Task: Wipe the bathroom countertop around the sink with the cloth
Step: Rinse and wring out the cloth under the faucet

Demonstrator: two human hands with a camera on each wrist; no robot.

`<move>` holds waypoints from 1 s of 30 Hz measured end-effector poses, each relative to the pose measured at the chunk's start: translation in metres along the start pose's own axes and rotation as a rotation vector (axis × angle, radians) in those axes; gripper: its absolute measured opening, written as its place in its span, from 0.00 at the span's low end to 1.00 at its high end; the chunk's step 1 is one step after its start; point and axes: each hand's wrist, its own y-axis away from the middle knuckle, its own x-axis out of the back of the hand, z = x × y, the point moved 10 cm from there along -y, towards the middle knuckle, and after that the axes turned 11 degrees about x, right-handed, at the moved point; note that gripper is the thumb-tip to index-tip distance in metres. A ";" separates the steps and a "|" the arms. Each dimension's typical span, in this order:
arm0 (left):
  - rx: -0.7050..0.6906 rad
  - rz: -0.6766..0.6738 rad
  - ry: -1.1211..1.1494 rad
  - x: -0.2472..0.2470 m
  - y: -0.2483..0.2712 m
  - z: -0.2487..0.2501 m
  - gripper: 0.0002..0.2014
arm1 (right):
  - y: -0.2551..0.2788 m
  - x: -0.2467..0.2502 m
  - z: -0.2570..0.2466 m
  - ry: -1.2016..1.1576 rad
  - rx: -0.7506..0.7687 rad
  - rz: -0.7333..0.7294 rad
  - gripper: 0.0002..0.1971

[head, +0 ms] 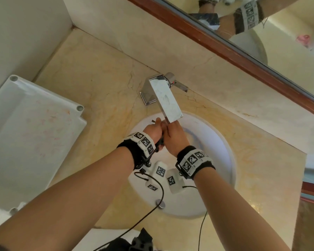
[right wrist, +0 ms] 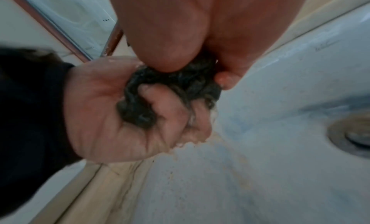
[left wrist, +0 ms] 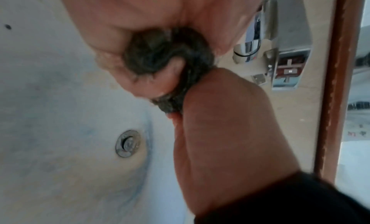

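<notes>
Both my hands meet over the white sink [head: 217,142], just under the spout of the chrome faucet [head: 164,96]. Between them is a dark, wet, twisted cloth [right wrist: 176,85], of which the head view shows only a dark bit [head: 160,142]. My left hand [head: 153,130] grips one end with its fingers curled round the wad [left wrist: 160,53]. My right hand [head: 175,135] grips the other end. In the right wrist view my left hand [right wrist: 112,110] looks wet. The beige marble countertop [head: 98,78] surrounds the sink.
A large white plastic board [head: 31,134] lies on the counter at the left, against the wall. A wood-framed mirror [head: 252,57] runs along the back. The chrome drain [left wrist: 128,143] sits in the basin below the hands. Cables hang from my wrists over the sink.
</notes>
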 end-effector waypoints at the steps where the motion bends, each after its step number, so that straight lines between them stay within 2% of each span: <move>1: -0.021 0.034 -0.031 0.003 0.001 0.002 0.27 | -0.002 0.000 0.002 -0.043 -0.038 -0.004 0.13; 3: -0.042 0.081 -0.139 0.006 0.000 0.006 0.29 | -0.001 -0.005 0.014 -0.176 -0.176 -0.022 0.16; 5: -0.058 0.088 -0.199 0.006 0.000 0.011 0.28 | 0.001 -0.008 0.022 -0.335 -0.299 -0.010 0.24; 7: -0.107 0.092 -0.244 0.008 0.003 0.018 0.26 | 0.004 -0.008 0.030 -0.369 -0.335 0.017 0.20; 9: -0.246 0.070 -0.339 0.006 0.005 0.028 0.24 | 0.009 -0.009 0.044 -0.316 -0.366 -0.003 0.14; 10: -0.321 0.043 -0.361 0.005 0.005 0.031 0.22 | 0.013 -0.009 0.053 -0.329 -0.408 -0.008 0.16; 13: -0.436 -0.066 -0.278 0.007 0.003 0.029 0.07 | 0.030 -0.016 0.075 -0.645 -0.586 0.028 0.20; 15: -0.450 -0.097 -0.237 0.009 -0.002 0.027 0.10 | 0.036 -0.017 0.068 -0.847 -0.665 0.030 0.21; 17: -0.439 -0.036 -0.195 0.019 -0.009 0.026 0.13 | 0.034 -0.013 0.063 -0.903 -0.645 0.048 0.17; 19: -0.350 0.079 -0.141 0.035 -0.010 0.023 0.06 | 0.028 0.000 0.063 -0.701 -0.588 0.095 0.09; 20: -0.249 0.079 -0.079 0.039 -0.012 0.015 0.07 | 0.024 0.010 0.061 -0.514 -0.544 0.117 0.06; 22: -0.008 -0.084 0.078 0.028 -0.008 -0.010 0.17 | 0.016 0.021 0.049 -0.330 -0.449 0.121 0.07; 24: 0.096 -0.305 0.240 0.008 0.000 -0.019 0.24 | 0.014 0.014 0.032 -0.501 -0.391 0.091 0.14; 26: 0.104 -0.478 0.305 -0.008 0.008 -0.018 0.28 | 0.018 0.001 0.017 -0.792 -0.398 0.072 0.17; 28: 0.046 -0.427 0.257 -0.007 0.006 -0.011 0.27 | 0.023 -0.006 0.013 -0.982 -0.433 0.101 0.15; 30: -0.005 -0.287 0.202 -0.001 0.003 -0.005 0.25 | 0.025 -0.005 0.021 -1.020 -0.449 0.158 0.15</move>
